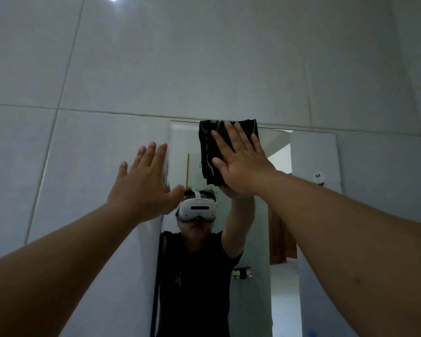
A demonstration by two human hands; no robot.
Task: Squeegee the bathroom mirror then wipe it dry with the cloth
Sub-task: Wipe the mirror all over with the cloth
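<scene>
Head view: the wiping step is in hand, judging by the folded dark cloth (225, 152) pressed flat against the bathroom mirror (309, 166) at its top edge, a little left of the mirror's middle. The right hand (241, 161) lies on the cloth with palm flat and fingers spread wide, pinning it to the glass rather than gripping it. The left hand (144, 181) is also spread wide and holds nothing; it rests at the mirror's left edge, where glass meets the tiled wall (83, 154) (whether it touches glass or tile I cannot tell). No squeegee shows anywhere, so that step appears to be over.

Next, I judge, the cloth must travel across or down from the top edge with steady palm pressure, in overlapping passes so no damp strip is left, the left hand bracing beside the mirror.
</scene>
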